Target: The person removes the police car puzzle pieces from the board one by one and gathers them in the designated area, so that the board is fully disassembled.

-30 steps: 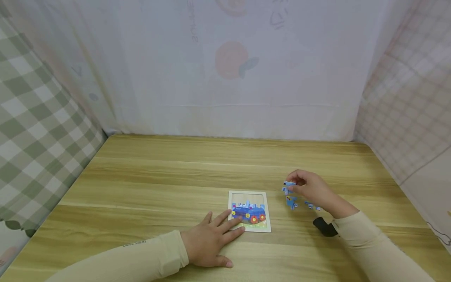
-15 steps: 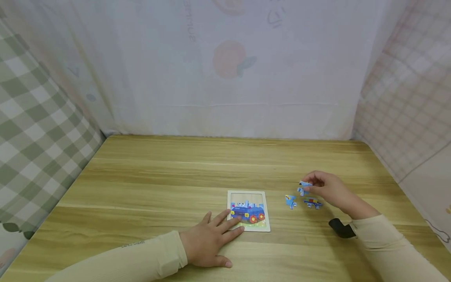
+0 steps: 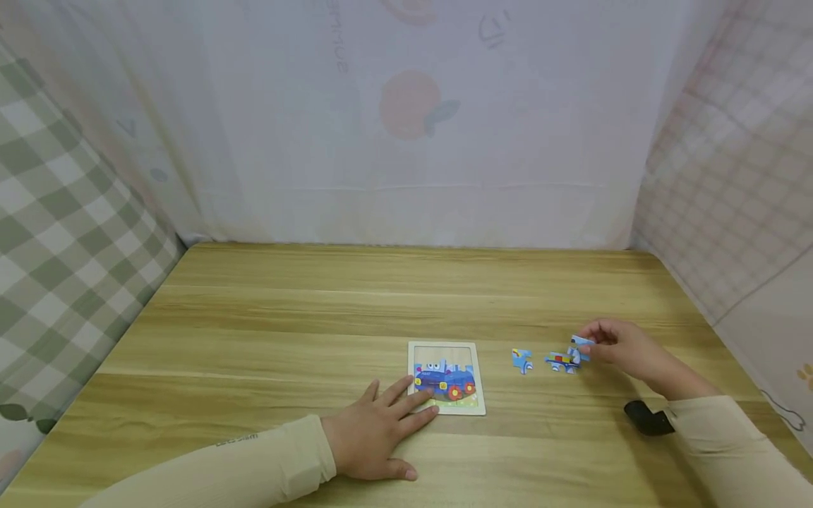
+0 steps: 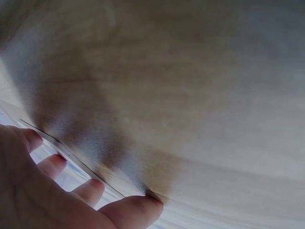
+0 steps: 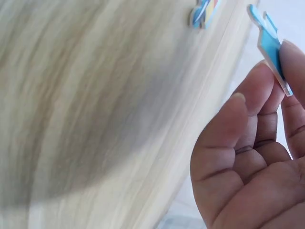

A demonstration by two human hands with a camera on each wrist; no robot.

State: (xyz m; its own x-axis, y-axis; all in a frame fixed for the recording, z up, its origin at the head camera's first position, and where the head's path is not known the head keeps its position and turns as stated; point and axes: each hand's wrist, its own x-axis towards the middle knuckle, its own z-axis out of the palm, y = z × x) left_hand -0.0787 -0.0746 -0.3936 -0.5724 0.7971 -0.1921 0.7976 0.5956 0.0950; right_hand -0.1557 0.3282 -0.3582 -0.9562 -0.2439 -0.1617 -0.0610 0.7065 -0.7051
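Observation:
My left hand (image 3: 375,434) lies with fingers spread, its fingertips on the lower left of a framed jigsaw puzzle (image 3: 447,379). The lower part of the picture shows a blue cartoon vehicle with red wheels; bare wood shows in the frame's upper part. My right hand (image 3: 625,351) pinches a light blue jigsaw piece (image 5: 271,50) between thumb and fingertips, held above the table. Just left of it, a piece with red and yellow blocks (image 3: 560,361) lies on the table, partly overlapped by the held one. Farther left rests another blue piece (image 3: 522,360).
The wooden table (image 3: 286,317) runs back to a pale cloth (image 3: 305,141) hanging behind it. Green checked fabric (image 3: 76,197) hangs at the left and pale checked fabric (image 3: 730,176) at the right. A black wrist mount (image 3: 648,418) sits by the right sleeve.
My right hand has moved to the right with the pinched jigsaw piece, from above the left loose piece to beside the other one. The left hand has stayed on the puzzle.

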